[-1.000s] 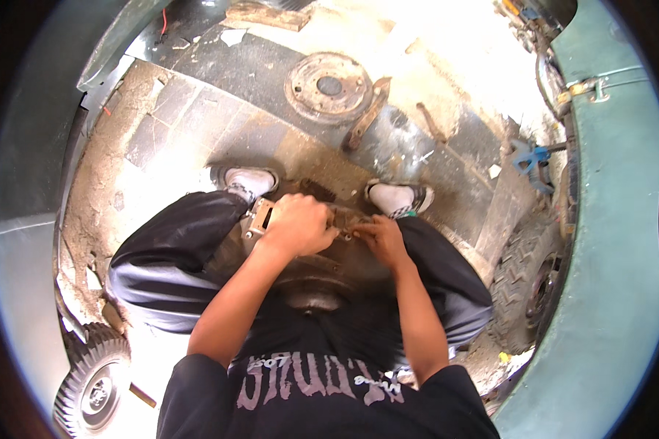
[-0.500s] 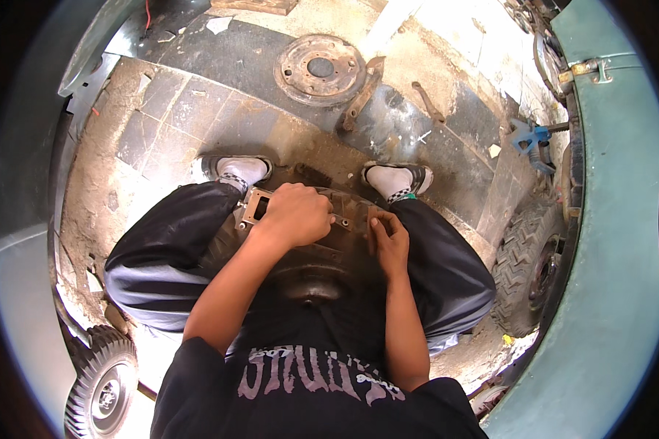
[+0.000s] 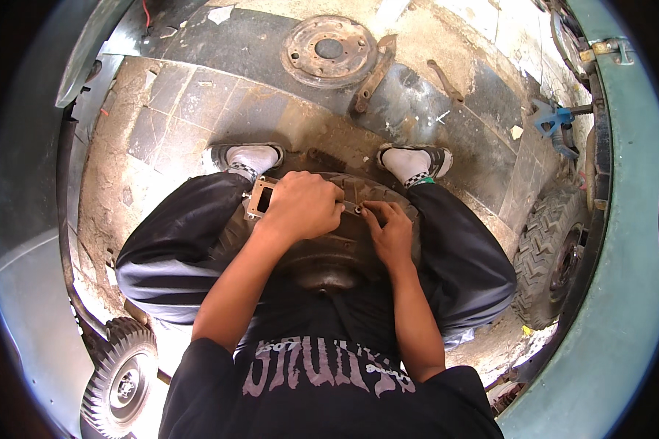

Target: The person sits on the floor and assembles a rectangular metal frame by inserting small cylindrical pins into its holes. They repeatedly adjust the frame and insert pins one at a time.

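Observation:
A metal bracket (image 3: 255, 199) with a rectangular opening and bolts at its corners lies across the tyre between my legs. My left hand (image 3: 302, 208) is closed over its middle, palm down, and hides much of it. At the bracket's right end sits a small bolt (image 3: 358, 209). The thumb and fingertips of my right hand (image 3: 389, 233) pinch around this bolt. Beneath both hands is the dark, worn tyre (image 3: 328, 245), its near part against my shirt.
On the tiled floor ahead lie a rusty wheel disc (image 3: 329, 50), a flat rusty bar (image 3: 375, 73) and a smaller rusty lever (image 3: 444, 80). A treaded wheel (image 3: 553, 256) stands at right, beside a green vehicle panel (image 3: 641, 219). Another wheel (image 3: 123, 384) is at lower left.
My right hand has moved in from beside the bracket to its right end, fingertips now at the bolt. The left hand keeps its hold. The whole view has shifted slightly.

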`<action>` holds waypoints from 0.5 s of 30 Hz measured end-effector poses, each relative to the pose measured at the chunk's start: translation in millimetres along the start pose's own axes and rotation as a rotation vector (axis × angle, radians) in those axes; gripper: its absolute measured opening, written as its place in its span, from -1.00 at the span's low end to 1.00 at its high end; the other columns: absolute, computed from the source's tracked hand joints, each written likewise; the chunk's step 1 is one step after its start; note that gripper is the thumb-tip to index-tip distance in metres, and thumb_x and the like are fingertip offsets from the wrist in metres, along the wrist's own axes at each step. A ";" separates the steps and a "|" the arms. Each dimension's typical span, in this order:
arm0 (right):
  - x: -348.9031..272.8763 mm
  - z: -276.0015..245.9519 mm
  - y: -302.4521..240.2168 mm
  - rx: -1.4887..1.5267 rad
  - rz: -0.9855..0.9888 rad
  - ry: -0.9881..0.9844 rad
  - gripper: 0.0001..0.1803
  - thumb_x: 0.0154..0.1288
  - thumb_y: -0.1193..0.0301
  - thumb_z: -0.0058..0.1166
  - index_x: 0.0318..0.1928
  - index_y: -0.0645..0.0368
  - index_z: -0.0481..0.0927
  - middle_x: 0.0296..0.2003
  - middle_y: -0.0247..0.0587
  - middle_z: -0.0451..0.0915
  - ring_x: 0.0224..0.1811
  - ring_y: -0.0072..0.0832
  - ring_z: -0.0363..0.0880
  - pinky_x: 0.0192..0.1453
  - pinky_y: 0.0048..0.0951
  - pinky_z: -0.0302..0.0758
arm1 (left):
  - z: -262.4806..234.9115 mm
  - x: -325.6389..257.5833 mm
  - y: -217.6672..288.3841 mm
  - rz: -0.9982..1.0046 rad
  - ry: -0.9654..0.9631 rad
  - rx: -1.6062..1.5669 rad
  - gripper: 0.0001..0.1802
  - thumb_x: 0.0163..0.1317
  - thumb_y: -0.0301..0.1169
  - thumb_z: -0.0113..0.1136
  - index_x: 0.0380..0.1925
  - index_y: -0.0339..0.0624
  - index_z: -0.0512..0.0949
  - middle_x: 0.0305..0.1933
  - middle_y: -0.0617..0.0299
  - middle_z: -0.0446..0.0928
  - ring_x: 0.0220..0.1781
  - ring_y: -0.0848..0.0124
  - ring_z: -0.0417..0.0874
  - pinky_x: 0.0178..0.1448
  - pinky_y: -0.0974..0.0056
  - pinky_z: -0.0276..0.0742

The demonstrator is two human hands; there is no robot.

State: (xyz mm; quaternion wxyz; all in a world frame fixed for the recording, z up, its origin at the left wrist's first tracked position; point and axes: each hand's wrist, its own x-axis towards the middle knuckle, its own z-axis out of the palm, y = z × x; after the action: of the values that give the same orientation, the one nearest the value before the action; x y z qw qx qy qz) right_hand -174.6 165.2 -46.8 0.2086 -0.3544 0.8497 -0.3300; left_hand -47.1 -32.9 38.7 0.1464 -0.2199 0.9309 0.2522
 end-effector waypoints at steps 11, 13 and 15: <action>-10.6 2.8 13.8 -0.109 -0.108 0.033 -0.79 0.35 0.49 0.44 -0.02 0.05 0.90 -0.37 -0.03 0.55 -0.35 -0.02 0.65 -0.22 -0.02 0.57 | 0.0 3.0 1.2 0.001 -0.001 -0.015 -0.69 0.39 -0.08 0.33 -0.11 0.06 0.90 -0.24 -0.04 0.82 -0.10 -0.05 0.85 0.11 -0.11 0.70; -13.1 4.0 12.9 -0.108 -0.133 0.023 -0.75 0.35 0.51 0.43 0.01 0.03 0.90 -0.36 -0.02 0.55 -0.34 -0.01 0.66 -0.22 -0.03 0.57 | -1.0 3.6 0.1 0.008 0.000 -0.016 -0.69 0.38 -0.07 0.34 -0.12 0.06 0.90 -0.25 -0.04 0.82 -0.11 -0.05 0.85 0.10 -0.11 0.70; -19.9 2.6 16.1 -0.151 -0.163 0.003 -0.71 0.35 0.53 0.41 0.06 0.02 0.90 -0.34 -0.02 0.55 -0.33 -0.01 0.66 -0.22 -0.03 0.57 | 5.3 3.8 -1.7 0.033 0.021 -0.018 -0.69 0.38 -0.07 0.34 -0.12 0.07 0.91 -0.26 -0.05 0.82 -0.12 -0.05 0.85 0.09 -0.11 0.71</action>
State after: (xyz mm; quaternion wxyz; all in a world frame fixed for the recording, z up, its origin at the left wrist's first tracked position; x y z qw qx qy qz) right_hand -167.3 187.4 -57.6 0.1524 -0.4364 0.8409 -0.2815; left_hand -48.8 -32.7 32.1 0.1306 -0.2086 0.9336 0.2604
